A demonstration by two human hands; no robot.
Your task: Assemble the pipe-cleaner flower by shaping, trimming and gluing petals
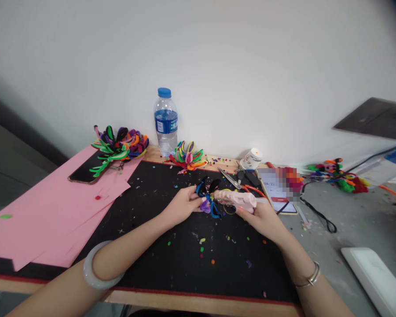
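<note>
My left hand (184, 203) pinches a small pipe-cleaner flower (207, 197) with blue, black and purple loops, held just above the black mat (185, 246). My right hand (263, 215) is wrapped round a pale pink glue gun (237, 199), whose nozzle points left at the flower. Both hands meet at the middle of the mat.
Pink paper sheets (46, 215) lie at the left with a phone (86, 174) and a pipe-cleaner bunch (120, 145). A water bottle (165, 122), another flower (187, 156), scissors (234, 180), a white cup (251, 159) and a second phone (282, 198) stand behind. Cables and pipe cleaners (336, 176) lie at the right.
</note>
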